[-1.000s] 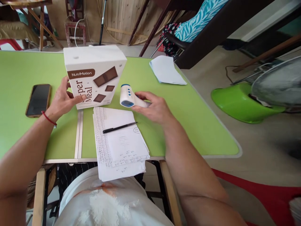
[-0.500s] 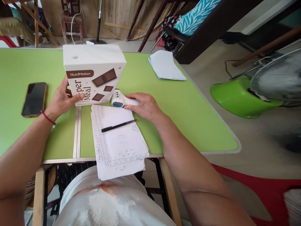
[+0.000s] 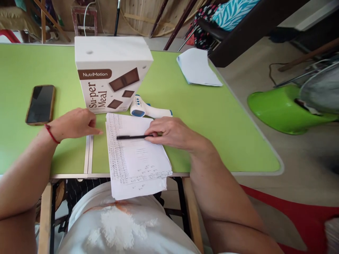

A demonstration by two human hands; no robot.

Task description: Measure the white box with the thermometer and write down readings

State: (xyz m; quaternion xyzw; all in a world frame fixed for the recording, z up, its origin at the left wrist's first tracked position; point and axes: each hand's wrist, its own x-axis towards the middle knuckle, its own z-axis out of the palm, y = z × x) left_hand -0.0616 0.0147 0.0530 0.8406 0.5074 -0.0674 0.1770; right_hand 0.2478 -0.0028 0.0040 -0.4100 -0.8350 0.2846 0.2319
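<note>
I'd take this for a room in a home: worn reddish stool (image 3: 79, 11) and wood boarding (image 3: 140, 10) beyond the green worktop (image 3: 238, 151), patterned cloth (image 3: 234, 14), green plastic seat (image 3: 275, 109).

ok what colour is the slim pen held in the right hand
The slim pen is black; it shows in the head view.

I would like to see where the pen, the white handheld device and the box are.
Pen (image 3: 132, 137): head view, its black barrel.
White handheld device (image 3: 150, 111): head view, its handle.
Box (image 3: 112, 80): head view, its printed front.
</note>
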